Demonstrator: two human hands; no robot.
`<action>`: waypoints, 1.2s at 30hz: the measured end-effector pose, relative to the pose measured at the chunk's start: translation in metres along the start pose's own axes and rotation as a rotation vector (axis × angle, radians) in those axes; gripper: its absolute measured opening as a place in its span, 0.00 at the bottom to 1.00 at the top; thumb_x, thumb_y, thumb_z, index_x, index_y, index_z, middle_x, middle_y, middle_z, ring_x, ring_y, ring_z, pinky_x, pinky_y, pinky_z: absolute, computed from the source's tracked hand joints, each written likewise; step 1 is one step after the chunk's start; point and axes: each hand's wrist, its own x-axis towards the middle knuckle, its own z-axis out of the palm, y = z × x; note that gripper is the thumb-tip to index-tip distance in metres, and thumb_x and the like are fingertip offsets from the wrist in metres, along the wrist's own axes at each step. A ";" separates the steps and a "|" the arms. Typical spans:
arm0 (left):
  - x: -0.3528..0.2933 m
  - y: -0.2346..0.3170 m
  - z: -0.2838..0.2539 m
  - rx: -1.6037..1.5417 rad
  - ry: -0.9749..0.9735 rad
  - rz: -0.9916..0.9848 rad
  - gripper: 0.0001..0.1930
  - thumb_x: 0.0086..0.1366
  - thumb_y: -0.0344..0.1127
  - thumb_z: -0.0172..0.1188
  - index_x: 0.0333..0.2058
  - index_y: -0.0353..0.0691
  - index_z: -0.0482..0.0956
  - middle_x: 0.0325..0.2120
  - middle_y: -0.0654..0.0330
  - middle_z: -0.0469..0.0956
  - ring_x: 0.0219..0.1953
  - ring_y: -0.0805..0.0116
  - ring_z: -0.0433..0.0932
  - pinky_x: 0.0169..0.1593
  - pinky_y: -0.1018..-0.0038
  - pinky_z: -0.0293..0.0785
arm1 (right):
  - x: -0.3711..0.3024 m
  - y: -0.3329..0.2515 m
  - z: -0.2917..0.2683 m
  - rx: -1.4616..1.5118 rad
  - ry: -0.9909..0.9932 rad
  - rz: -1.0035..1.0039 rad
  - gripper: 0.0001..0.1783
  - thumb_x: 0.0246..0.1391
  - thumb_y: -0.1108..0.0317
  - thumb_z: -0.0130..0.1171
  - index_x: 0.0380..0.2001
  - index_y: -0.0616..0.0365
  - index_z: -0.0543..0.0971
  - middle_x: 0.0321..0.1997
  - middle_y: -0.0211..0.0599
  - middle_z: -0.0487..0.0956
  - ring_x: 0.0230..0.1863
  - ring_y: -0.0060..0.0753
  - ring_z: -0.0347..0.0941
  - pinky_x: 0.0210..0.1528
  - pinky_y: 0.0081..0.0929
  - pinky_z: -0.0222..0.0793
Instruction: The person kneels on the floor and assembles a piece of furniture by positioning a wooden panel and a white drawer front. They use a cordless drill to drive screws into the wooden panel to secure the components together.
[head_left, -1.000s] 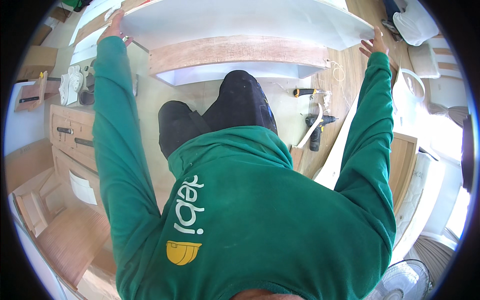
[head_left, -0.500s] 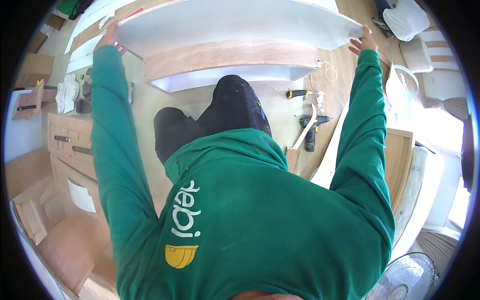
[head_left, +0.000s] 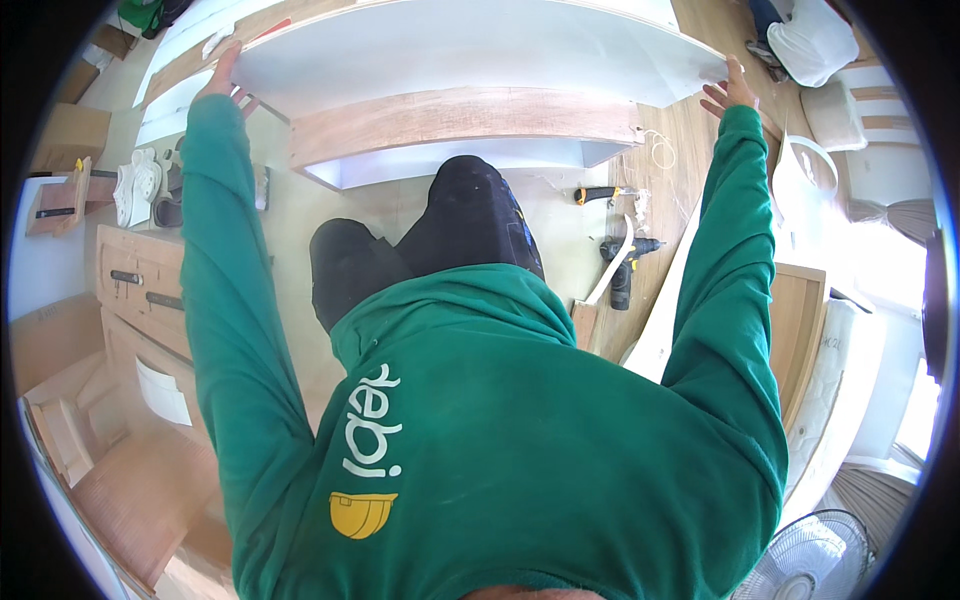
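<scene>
A long white panel (head_left: 480,55) with a thin wooden edge spans the far side, in front of my knees. My left hand (head_left: 222,78) grips its left end, the fingers partly hidden behind it. At the other end my right hand (head_left: 738,90) holds the corner, thumb near the top edge and the other fingers partly spread below. Just below the panel, nearer to me, lies a wooden cabinet frame (head_left: 460,118) with a white inside. Whether panel and frame are joined cannot be made out.
On the floor right of my knees lie a utility knife (head_left: 597,194), a cordless drill (head_left: 622,272) and a curved white strip (head_left: 617,262). Wooden drawer fronts (head_left: 140,275) and shoes (head_left: 140,190) are at the left. A person in white (head_left: 812,45) is at the far right; a fan (head_left: 805,560) stands near right.
The view has shifted very slightly. Both hands keep their hold on the panel's ends, and the panel stays nearly in the same place.
</scene>
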 end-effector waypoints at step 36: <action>0.008 -0.008 -0.002 -0.038 0.042 0.024 0.39 0.45 0.56 0.68 0.51 0.37 0.67 0.50 0.56 0.67 0.53 0.61 0.67 0.46 0.65 0.75 | -0.002 0.005 0.001 0.051 -0.032 -0.004 0.43 0.43 0.41 0.61 0.57 0.58 0.64 0.56 0.45 0.63 0.48 0.50 0.71 0.42 0.49 0.75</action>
